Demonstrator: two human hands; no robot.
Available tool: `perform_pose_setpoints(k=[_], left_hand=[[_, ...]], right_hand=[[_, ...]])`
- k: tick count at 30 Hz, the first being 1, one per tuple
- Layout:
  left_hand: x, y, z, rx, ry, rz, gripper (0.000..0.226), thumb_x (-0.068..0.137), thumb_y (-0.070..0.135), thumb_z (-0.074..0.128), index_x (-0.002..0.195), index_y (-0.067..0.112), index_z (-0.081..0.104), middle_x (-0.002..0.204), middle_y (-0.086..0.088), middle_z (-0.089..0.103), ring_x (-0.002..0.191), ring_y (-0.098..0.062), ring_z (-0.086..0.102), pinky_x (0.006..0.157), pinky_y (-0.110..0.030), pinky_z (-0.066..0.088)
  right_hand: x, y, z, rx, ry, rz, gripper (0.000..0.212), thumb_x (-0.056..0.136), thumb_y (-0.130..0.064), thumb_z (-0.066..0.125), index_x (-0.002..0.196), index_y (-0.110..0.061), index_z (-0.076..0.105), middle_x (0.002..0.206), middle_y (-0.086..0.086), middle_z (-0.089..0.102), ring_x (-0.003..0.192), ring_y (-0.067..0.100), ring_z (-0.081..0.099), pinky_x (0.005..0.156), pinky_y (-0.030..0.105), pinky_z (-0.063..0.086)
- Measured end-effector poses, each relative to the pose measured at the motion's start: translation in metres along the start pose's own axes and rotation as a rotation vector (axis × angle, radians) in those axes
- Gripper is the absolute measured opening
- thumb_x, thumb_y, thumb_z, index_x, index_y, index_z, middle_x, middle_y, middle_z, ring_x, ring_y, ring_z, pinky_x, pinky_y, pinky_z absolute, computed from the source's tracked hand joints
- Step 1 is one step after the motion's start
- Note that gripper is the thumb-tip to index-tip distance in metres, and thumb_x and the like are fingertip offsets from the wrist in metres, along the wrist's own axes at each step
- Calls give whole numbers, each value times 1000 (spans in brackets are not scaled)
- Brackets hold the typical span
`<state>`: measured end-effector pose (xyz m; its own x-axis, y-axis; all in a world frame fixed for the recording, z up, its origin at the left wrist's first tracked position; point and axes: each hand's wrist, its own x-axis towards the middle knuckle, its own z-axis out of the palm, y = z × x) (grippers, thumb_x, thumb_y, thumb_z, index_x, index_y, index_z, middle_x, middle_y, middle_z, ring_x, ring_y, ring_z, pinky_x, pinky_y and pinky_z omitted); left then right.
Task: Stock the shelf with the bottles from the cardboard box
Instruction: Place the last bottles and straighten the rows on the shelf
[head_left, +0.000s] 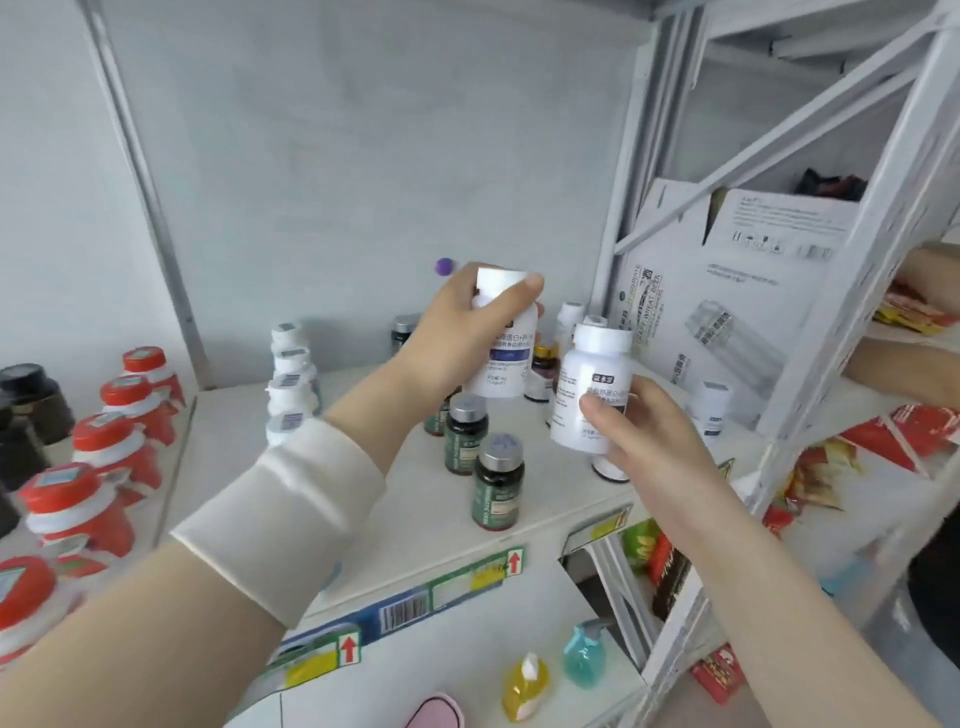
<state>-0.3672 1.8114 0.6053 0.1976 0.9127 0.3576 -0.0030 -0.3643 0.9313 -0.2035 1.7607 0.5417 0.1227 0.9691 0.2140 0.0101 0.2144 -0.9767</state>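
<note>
Aloft, white bottle (506, 364) in left hand (452, 332)

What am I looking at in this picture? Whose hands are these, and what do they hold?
There is no machine here. A person wears a camera on the head, so the picture looks forward and down at that person's own hands. The left hand grips a white bottle; the right hand grips a second white bottle. Below, dark green bottles stand on the white shelf; red-capped bottles stand further left. A printed cardboard box is at the right.
</note>
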Motion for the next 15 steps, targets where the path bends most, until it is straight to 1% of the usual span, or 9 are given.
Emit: perform_pose_setpoints(k=[2, 4, 6, 8, 9, 10, 12, 13, 15], left_hand=[[27, -10, 34, -4, -14, -18, 18, 91, 32, 57, 97, 16, 52, 95, -2, 70, 82, -18, 69, 73, -31, 59], [50, -19, 69, -24, -15, -35, 17, 91, 34, 57, 96, 18, 52, 95, 1, 70, 84, -18, 69, 76, -36, 59], [70, -25, 103, -49, 9, -55, 18, 92, 34, 56, 97, 18, 52, 93, 2, 69, 77, -12, 69, 66, -29, 59], [90, -31, 132, -36, 26, -67, 23, 92, 34, 54, 104, 15, 51, 94, 1, 69, 73, -10, 68, 56, -23, 56], [99, -35, 144, -17, 38, -73, 27, 93, 34, 54, 108, 12, 50, 96, 0, 69, 74, -10, 67, 57, -23, 56], [108, -40, 154, 3, 53, -82, 31, 93, 35, 54, 112, 11, 49, 98, -1, 69, 76, -11, 67, 61, -24, 57], [125, -51, 169, 63, 89, -104, 34, 92, 37, 54, 115, 12, 48, 101, 0, 68, 81, -10, 65, 70, -25, 55], [133, -58, 174, 113, 105, -117, 33, 92, 39, 54, 114, 15, 48, 100, 2, 67, 82, -9, 64, 71, -23, 53], [150, -73, 181, 222, 121, -144, 31, 91, 41, 55, 113, 20, 49, 95, 5, 63, 82, -5, 61, 69, -20, 47]], right_hand=[[21, 4, -38, 2, 19, -2, 33, 83, -23, 64, 115, -19, 56, 113, -1, 66, 104, 15, 63, 97, 41, 49], [43, 6, -75, 10, 24, -25, 39, 83, -25, 64, 120, -17, 54, 114, -3, 66, 105, 12, 63, 98, 41, 49], [64, 4, -109, -14, 25, -41, 42, 82, -29, 65, 121, -17, 53, 117, -3, 64, 110, 13, 61, 98, 37, 48], [89, 1, -141, -32, 11, -54, 46, 79, -34, 70, 118, -18, 55, 116, -2, 65, 110, 15, 61, 97, 38, 48], [101, -1, -156, -38, -2, -61, 47, 76, -37, 72, 115, -19, 56, 116, -2, 65, 109, 16, 62, 96, 40, 49], [112, -2, -169, -43, -12, -66, 44, 76, -36, 72, 113, -20, 56, 115, -2, 65, 107, 17, 62, 94, 39, 49], [133, -1, -190, -52, -41, -71, 33, 82, -27, 68, 112, -19, 54, 116, 0, 64, 104, 15, 62, 90, 32, 49], [143, 3, -199, -56, -59, -69, 32, 84, -23, 65, 113, -17, 54, 117, 1, 63, 103, 15, 62, 91, 31, 49], [162, 14, -210, -83, -97, -60, 37, 83, -21, 66, 118, -14, 54, 118, 3, 63, 105, 16, 62, 96, 36, 48]])
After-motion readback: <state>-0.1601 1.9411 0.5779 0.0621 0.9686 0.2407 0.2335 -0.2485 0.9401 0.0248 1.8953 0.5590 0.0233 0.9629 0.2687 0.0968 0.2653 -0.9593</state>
